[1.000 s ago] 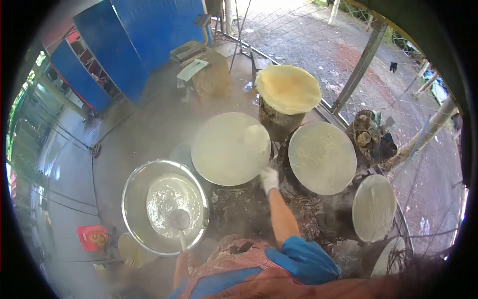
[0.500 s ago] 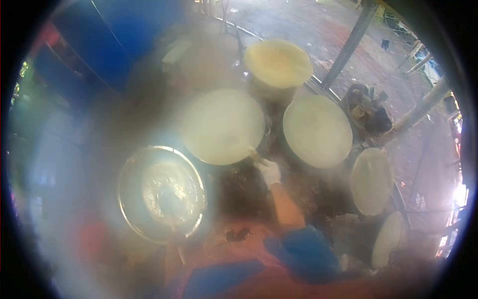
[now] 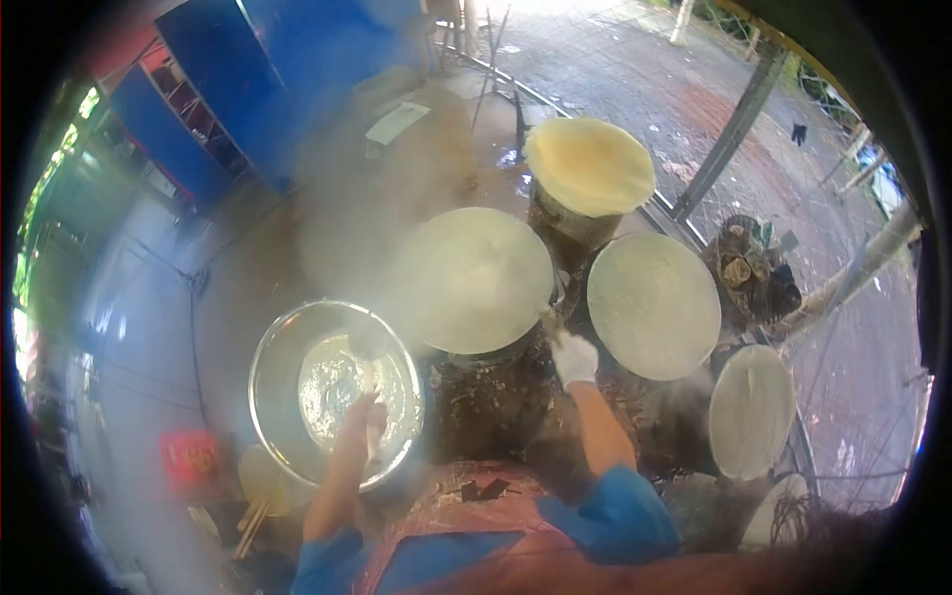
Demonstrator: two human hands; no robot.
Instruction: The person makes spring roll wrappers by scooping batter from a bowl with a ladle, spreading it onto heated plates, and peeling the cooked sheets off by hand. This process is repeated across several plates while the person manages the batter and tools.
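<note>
Left hand (image 3: 362, 421) fingers wrapped around ladle handle in wide steel batter basin (image 3: 283, 347), ready for scooping | white-gloved right hand (image 3: 573, 359) pinching pale steamed round sheet (image 3: 481, 278) at its near edge, away from steam; grip unclear

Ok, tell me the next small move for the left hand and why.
Probably lift the ladle toward the steaming round sheet: the left hand grips its handle over the batter bowl, while the gloved right hand waits at that sheet's edge.
</note>
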